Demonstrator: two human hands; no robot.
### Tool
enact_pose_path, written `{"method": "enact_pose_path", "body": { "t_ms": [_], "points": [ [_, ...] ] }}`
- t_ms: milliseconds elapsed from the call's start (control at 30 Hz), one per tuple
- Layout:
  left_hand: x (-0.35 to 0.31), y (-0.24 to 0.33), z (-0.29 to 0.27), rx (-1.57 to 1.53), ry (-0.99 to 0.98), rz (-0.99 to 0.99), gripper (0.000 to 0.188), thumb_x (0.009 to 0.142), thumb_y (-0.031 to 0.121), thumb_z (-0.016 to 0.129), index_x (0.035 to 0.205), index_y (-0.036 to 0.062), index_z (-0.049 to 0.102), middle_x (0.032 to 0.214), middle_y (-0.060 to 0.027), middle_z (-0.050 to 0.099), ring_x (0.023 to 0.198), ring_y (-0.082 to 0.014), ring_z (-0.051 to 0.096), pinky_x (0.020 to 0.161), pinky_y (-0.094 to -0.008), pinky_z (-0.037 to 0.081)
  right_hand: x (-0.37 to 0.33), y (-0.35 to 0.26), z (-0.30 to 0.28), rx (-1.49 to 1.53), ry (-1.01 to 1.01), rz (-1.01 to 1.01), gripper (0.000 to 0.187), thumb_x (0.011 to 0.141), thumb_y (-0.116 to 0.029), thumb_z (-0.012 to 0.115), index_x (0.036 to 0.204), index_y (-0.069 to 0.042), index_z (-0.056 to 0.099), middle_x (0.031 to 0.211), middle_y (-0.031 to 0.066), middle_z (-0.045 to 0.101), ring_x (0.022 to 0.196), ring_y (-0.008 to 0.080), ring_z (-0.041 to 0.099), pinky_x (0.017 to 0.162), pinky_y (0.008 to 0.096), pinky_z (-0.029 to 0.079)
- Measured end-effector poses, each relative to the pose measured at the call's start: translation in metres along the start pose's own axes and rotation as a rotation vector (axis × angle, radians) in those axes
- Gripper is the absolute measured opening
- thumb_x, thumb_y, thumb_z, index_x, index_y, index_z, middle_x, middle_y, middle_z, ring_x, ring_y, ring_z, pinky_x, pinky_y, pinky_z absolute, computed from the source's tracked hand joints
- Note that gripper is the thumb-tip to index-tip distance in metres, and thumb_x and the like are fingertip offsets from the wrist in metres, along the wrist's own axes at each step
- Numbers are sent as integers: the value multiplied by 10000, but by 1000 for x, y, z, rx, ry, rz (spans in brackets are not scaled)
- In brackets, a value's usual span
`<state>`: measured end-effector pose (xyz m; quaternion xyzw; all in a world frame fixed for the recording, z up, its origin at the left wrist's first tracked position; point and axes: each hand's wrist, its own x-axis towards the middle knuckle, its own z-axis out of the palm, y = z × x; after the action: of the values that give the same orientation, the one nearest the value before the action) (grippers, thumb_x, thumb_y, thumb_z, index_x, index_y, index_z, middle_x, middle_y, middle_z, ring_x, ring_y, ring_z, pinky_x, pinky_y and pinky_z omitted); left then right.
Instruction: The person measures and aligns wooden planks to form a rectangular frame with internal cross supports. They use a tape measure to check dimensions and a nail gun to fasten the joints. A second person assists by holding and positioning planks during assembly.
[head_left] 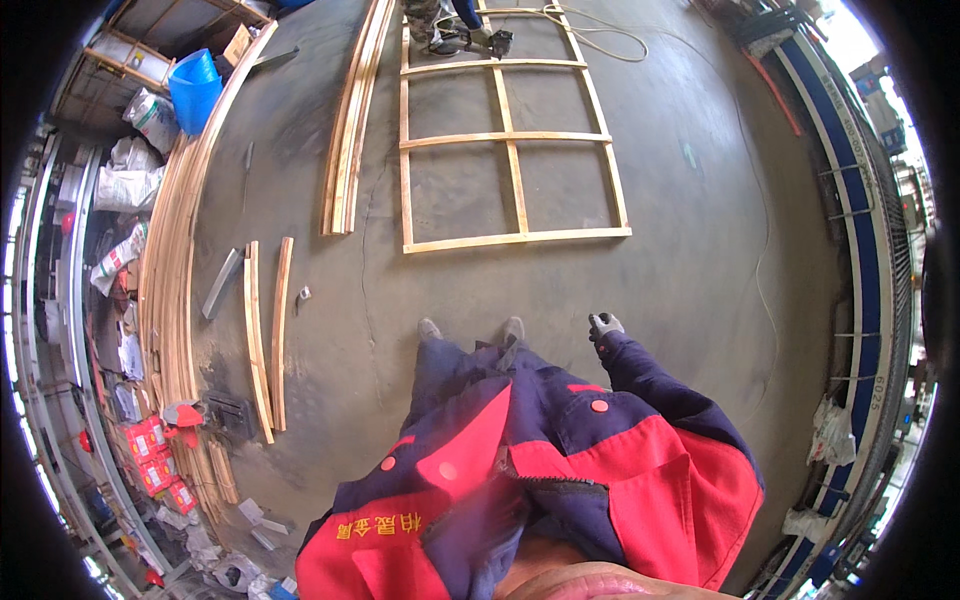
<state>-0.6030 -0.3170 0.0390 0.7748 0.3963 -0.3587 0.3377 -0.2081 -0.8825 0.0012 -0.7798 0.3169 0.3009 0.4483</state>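
My right hand [606, 324], in a pale glove with dark patches, hangs over the bare floor beside my right leg. Its fingers look curled, and whatever they may hold is too small and hidden to make out. My left hand is out of sight, with only the left side of my red and navy jacket [450, 470] showing. Ahead of my shoes lies a wooden frame [520, 238] of pale battens with several cross pieces. At its far end another person's gloved hand holds a dark power tool [501, 43] against the wood.
Long battens [350, 130] lie left of the frame. Nearer are shorter strips [257, 340] and a metal channel [222, 284]. Stacked boards [170, 260], a blue bucket [195, 90] and red boxes [152, 456] line the left side. A hose [630, 52] trails behind the frame; a blue-white beam [865, 260] borders the right.
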Motion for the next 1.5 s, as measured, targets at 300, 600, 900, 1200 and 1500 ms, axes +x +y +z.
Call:
{"method": "enact_pose_path", "body": {
  "t_ms": [300,600,900,1200,1500],
  "points": [
    [44,-58,-29,21,-86,33,506,903,457,611,1153,27,703,1146,-287,693,1082,-438,672,941,-500,531,-58,-44,84,95,-9,-30,477,936,-311,729,1280,-9,595,851,113,681,678,194,664,584,351,573],
    [111,-110,-102,203,-245,46,490,917,452,592,1149,37,711,1165,-290,686,1096,-433,667,951,-499,527,-140,-85,187,-73,-47,-65,523,946,-388,703,1325,-48,584,907,89,699,677,179,658,576,321,522],
    [193,-126,-164,354,3,487,388,963,370,516,1137,90,723,1114,-219,712,1041,-406,682,879,-516,546,-161,-114,215,-203,6,-98,506,954,-370,700,1328,-48,592,860,74,687,637,159,630,539,307,492],
    [179,-133,-123,252,-3,361,361,930,377,605,981,47,742,968,-274,715,932,-440,709,803,-528,562,-133,-164,249,-296,-86,-64,609,932,-391,726,1378,-8,564,964,114,731,765,181,700,655,335,568],
    [108,-113,-141,26,-143,48,367,896,349,660,1108,50,679,1062,-256,699,1007,-423,688,879,-513,544,-72,-206,301,-269,-170,-164,472,934,-366,731,1251,-31,630,825,66,688,624,151,630,527,304,487]
  ]
}}
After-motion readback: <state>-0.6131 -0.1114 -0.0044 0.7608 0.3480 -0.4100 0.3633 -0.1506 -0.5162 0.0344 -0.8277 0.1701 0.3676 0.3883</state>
